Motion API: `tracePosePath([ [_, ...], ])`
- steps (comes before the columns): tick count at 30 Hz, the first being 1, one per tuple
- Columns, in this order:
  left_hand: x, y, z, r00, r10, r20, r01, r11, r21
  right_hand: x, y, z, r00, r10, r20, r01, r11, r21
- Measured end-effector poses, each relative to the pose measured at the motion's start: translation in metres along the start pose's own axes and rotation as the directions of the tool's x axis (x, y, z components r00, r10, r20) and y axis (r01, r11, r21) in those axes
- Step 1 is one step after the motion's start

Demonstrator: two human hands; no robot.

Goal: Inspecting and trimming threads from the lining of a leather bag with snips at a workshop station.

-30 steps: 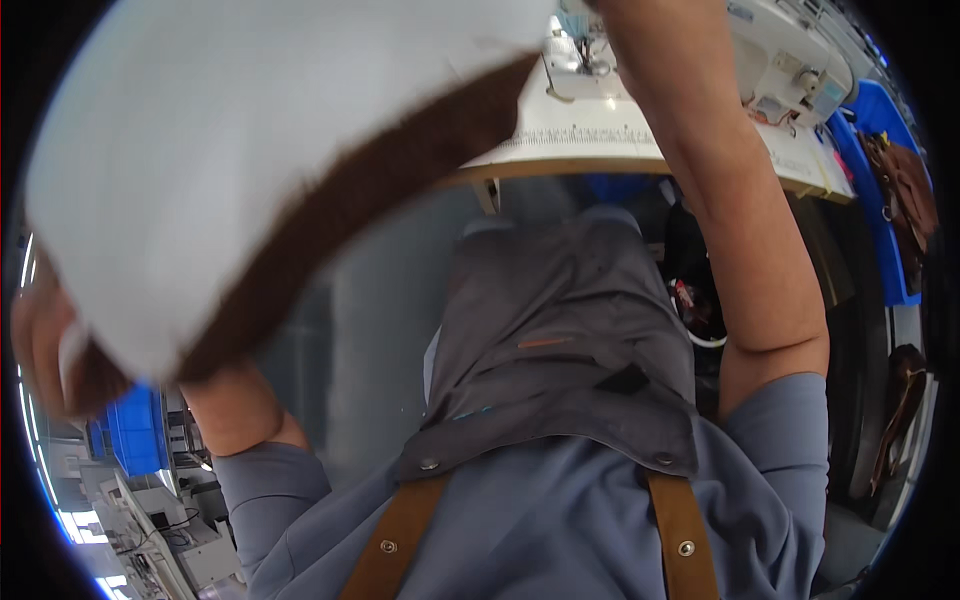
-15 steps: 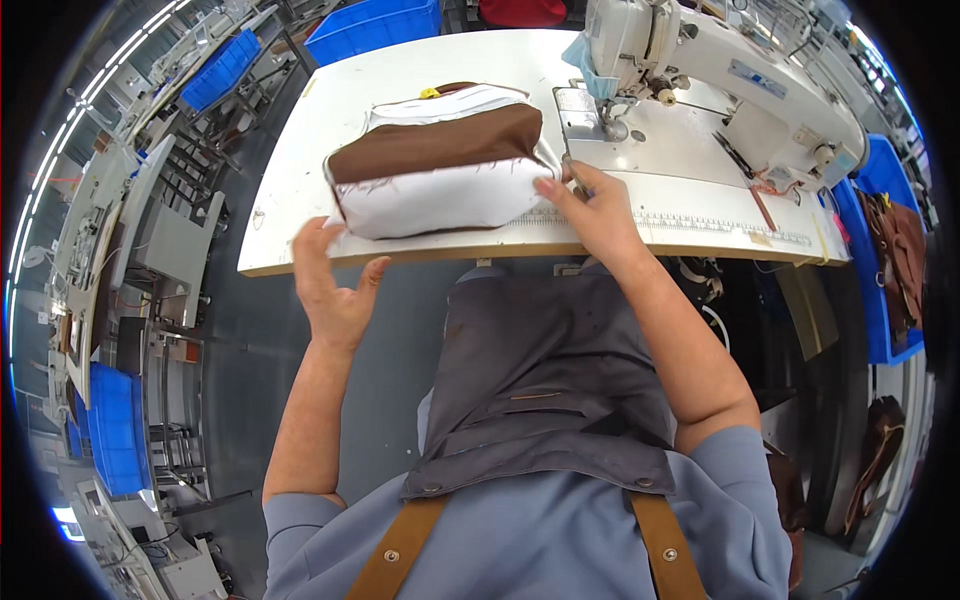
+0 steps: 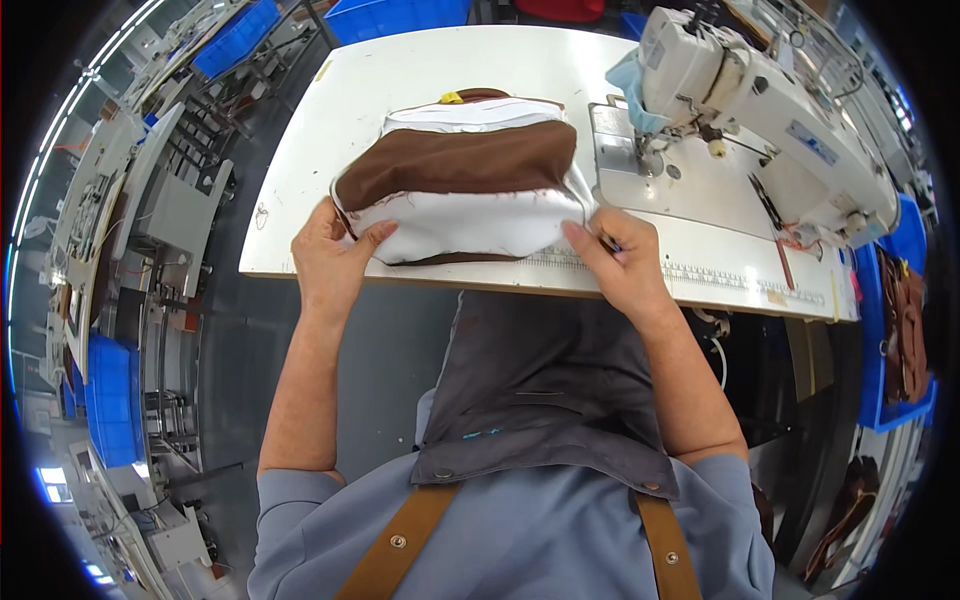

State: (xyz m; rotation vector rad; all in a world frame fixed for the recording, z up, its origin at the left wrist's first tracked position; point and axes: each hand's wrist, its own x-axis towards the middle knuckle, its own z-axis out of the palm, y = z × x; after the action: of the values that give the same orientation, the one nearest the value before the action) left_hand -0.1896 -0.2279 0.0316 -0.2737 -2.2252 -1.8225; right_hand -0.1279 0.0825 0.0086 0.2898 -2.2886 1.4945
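Note:
A boxy, soft brown and white sewn bag (image 3: pixel 460 162) lies on the white table near its front edge. White lining faces me below a brown band, with loose brown threads along the seam between them. My left hand (image 3: pixel 335 250) pinches the bag's near left corner, thumb on the white panel and fingers behind the edge. At the near right corner my right hand (image 3: pixel 625 260) grips the bag between thumb and fingers. A small dark tool (image 3: pixel 610 245) shows within the right hand, mostly hidden by the fingers. On the bag's far edge sits a yellow clip-like piece (image 3: pixel 451 98).
A white sewing machine (image 3: pixel 740 110) stands on the table (image 3: pixel 300 200) at the right. Tweezers (image 3: pixel 765 200) and a reddish-brown stick (image 3: pixel 785 265) lie beside it. A ruler strip (image 3: pixel 700 278) runs along the front edge. A blue crate (image 3: pixel 875 390) with brown pieces stands at far right.
My left hand has closed on the bag's left corner, where its fingers were spread before. The right hand keeps its hold on the right corner. The view has shifted slightly.

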Motion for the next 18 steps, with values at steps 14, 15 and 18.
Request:
tracePosePath([
  [14,0.039,0.031,0.062,0.670,0.574,0.470,-0.742,0.542,0.396,-0.006,0.002,-0.008,0.998,0.043,0.044,-0.042,0.999,-0.024],
  [15,0.047,0.033,0.067,0.541,0.687,0.485,-0.834,0.366,0.413,-0.005,0.004,-0.009,0.999,0.028,0.044,-0.026,0.998,-0.049],
  [18,0.071,0.012,0.068,0.354,0.757,0.549,-0.895,0.104,0.434,-0.007,0.017,-0.004,1.000,0.028,0.010,-0.028,0.999,0.031],
])
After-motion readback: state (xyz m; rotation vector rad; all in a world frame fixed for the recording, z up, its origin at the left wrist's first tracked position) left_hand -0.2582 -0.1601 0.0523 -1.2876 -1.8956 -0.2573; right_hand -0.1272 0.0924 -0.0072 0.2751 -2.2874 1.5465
